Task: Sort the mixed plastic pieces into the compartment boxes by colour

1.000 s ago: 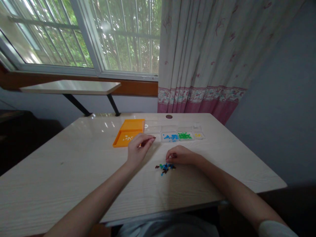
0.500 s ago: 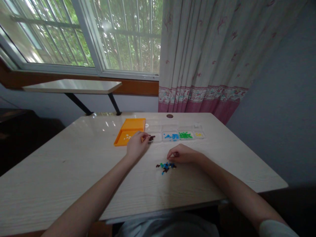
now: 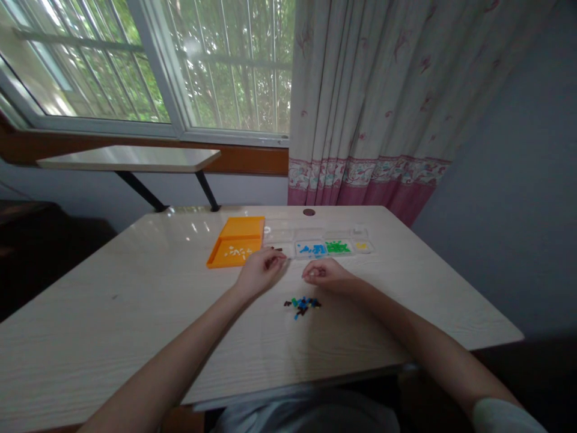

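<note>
Perhaps a careless nudge from the left hand [image 3: 262,270], curled beside the clear box [image 3: 309,233], could jumble its colour-grouped pieces [image 3: 337,247]. The right hand [image 3: 329,275] curls its fingers beyond the mixed pile [image 3: 303,305] on the surface [image 3: 252,349]; whether either grips anything, I cannot tell.

Orange box [image 3: 244,227] looks smooth plastic, tabletop [image 3: 112,337] wood-grained.

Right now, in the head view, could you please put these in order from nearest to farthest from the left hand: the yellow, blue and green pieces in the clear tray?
1. Blue pieces: to the right of the left hand, slightly ahead.
2. Green pieces: farther right, beside the blue.
3. Yellow pieces: farthest right, beyond the green.
</note>
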Action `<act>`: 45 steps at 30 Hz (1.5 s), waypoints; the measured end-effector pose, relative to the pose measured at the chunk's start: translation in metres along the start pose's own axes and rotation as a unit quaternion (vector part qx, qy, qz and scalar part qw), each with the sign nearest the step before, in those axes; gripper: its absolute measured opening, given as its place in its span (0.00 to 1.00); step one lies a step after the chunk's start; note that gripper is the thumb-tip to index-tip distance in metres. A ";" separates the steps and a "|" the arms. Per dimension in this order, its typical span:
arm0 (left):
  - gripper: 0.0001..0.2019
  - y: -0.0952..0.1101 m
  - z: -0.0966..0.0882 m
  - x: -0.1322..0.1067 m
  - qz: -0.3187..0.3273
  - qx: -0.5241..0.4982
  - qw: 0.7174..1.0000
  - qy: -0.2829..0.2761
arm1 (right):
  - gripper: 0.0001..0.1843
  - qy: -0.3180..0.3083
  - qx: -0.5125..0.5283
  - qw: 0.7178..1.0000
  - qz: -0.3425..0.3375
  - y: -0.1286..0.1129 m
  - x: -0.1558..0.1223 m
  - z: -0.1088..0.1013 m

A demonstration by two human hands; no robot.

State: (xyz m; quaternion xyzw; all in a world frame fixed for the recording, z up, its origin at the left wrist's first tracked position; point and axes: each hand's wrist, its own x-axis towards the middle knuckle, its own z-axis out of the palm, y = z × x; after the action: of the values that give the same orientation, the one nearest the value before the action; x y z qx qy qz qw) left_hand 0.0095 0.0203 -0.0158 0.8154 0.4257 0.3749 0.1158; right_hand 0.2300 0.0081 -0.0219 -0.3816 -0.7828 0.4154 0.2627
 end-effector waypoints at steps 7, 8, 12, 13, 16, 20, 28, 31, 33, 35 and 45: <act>0.06 0.029 0.009 -0.008 0.062 -0.038 0.997 -0.040 | 0.21 0.070 0.177 0.980 0.050 0.007 0.012 0.012; 0.06 0.030 0.009 -0.008 0.066 -0.037 0.996 -0.041 | 0.22 0.070 0.189 0.978 0.056 0.007 0.012 0.013; 0.09 0.028 0.006 -0.008 0.081 -0.038 0.995 -0.050 | 0.23 0.062 0.219 0.972 0.061 0.004 0.012 0.016; 0.09 0.028 0.005 -0.008 0.082 -0.038 0.995 -0.048 | 0.23 0.061 0.219 0.972 0.065 0.004 0.012 0.016; 0.09 0.028 0.004 -0.008 0.086 -0.035 0.995 -0.041 | 0.25 0.060 0.218 0.971 0.084 0.004 0.011 0.015; 0.08 0.029 0.004 -0.008 0.112 -0.026 0.993 -0.037 | 0.25 0.059 0.227 0.968 0.094 0.008 0.012 0.015; 0.07 0.028 0.004 -0.008 0.127 -0.028 0.991 -0.032 | 0.23 0.064 0.232 0.964 0.115 0.011 0.011 0.016; 0.07 0.026 0.005 -0.009 0.132 -0.019 0.991 -0.025 | 0.23 0.067 0.242 0.961 0.117 0.009 0.011 0.016; 0.07 0.025 0.005 -0.010 0.144 -0.006 0.989 -0.021 | 0.23 0.066 0.255 0.958 0.116 0.007 0.011 0.016; 0.07 0.024 0.005 -0.010 0.158 0.009 0.987 -0.024 | 0.23 0.065 0.267 0.955 0.116 0.006 0.011 0.017; 0.06 0.027 0.004 -0.009 0.144 -0.028 0.989 -0.002 | 0.22 0.025 0.168 0.981 0.095 0.006 0.008 0.008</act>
State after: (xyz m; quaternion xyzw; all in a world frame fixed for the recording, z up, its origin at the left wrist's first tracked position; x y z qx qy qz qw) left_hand 0.0253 -0.0026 -0.0094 0.8657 0.2926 0.3974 0.0843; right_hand 0.2215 0.0127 -0.0303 -0.4148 -0.6555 0.5539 0.3024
